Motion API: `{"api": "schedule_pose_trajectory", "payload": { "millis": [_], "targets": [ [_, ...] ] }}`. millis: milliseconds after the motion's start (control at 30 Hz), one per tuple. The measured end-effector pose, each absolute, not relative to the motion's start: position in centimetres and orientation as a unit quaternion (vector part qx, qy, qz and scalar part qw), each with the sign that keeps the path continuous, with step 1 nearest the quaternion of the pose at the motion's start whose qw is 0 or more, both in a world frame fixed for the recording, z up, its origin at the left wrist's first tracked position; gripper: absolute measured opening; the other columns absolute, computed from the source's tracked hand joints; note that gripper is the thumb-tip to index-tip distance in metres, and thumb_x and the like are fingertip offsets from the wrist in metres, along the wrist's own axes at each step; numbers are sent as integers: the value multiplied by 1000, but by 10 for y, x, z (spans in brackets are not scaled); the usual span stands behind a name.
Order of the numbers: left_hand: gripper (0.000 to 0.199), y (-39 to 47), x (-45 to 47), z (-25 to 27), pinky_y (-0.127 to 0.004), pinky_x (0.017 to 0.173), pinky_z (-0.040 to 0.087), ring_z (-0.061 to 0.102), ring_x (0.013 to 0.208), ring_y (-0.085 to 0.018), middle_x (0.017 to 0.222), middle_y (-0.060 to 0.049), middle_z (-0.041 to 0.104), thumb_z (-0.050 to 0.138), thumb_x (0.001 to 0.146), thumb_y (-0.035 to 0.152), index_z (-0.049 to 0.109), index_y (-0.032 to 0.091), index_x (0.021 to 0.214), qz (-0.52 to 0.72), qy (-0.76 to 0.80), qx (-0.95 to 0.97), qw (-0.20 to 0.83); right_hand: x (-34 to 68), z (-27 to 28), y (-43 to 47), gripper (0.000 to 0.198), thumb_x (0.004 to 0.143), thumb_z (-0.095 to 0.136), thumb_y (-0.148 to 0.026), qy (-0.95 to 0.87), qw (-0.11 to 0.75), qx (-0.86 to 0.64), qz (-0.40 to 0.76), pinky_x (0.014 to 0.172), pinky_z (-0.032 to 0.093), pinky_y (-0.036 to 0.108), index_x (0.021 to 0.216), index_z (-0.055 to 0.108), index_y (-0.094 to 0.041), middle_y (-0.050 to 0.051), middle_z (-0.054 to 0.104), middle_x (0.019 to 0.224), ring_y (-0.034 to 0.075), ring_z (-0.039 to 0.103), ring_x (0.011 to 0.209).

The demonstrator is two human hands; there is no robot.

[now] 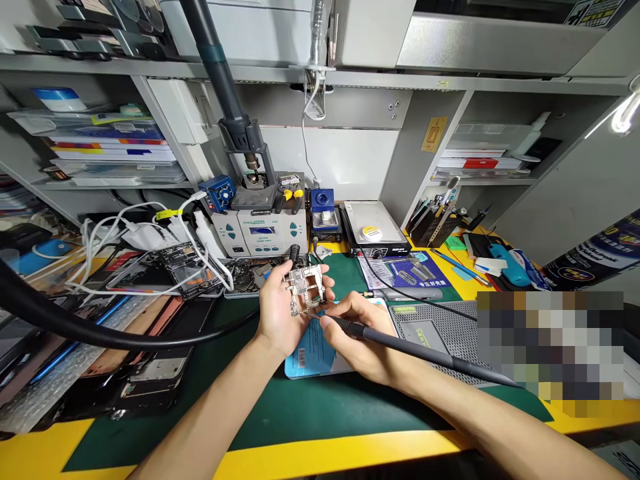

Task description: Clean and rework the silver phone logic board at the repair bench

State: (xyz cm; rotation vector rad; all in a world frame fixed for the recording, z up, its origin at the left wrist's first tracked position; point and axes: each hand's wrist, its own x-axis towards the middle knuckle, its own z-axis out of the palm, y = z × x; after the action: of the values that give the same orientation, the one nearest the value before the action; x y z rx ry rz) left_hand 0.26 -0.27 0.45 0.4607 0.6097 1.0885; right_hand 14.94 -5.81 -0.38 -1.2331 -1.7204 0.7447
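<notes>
My left hand (280, 308), palm up with fingers curled beneath, holds a small silvery phone circuit board (301, 283) with square openings. My right hand (365, 337) is closed on a long black pen-shaped tool (395, 341) with a ribbed grip, pinched between thumb and fingers. Its front end points at the lower edge of the board; the tip is too small to make out, and I cannot tell whether it touches. Below both hands lies a blue-and-white card or pad (310, 350) on the green mat (240, 417).
Behind the hands stand a grey rework station (265, 233), a blue soldering stand (325, 212) and a silver box (375, 223). Phone parts (160, 367) and a thick black hose (150, 341) fill the left. A perforated plate (455, 327) and dark cans (595, 250) are at right.
</notes>
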Motion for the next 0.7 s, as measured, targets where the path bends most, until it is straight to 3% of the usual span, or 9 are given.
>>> {"api": "schedule_pose_trajectory", "payload": {
  "millis": [267,567,700],
  "targets": [
    [51,-1,2,3,-37,63,56,69,67,-25,80,-16,72,44,89,44,69,3,106,504,273,204,793,148,-4,-57,16,86,58,-30,-688,442,-489,304,50,41,22,73,57,-20,-3,57,60,11,49,52],
    [53,-2,2,2,-32,57,53,65,57,-20,75,-14,72,41,88,46,69,3,103,501,259,199,801,151,-10,-58,18,89,58,-34,-705,426,-485,294,50,44,25,77,59,-21,0,64,64,14,54,54],
    [54,-1,1,1,-34,59,53,68,63,-23,78,-17,73,41,88,47,69,3,104,496,251,198,808,150,-11,-57,17,89,58,-35,-714,421,-485,280,49,43,26,79,60,-21,1,67,65,15,55,54]
  ]
}}
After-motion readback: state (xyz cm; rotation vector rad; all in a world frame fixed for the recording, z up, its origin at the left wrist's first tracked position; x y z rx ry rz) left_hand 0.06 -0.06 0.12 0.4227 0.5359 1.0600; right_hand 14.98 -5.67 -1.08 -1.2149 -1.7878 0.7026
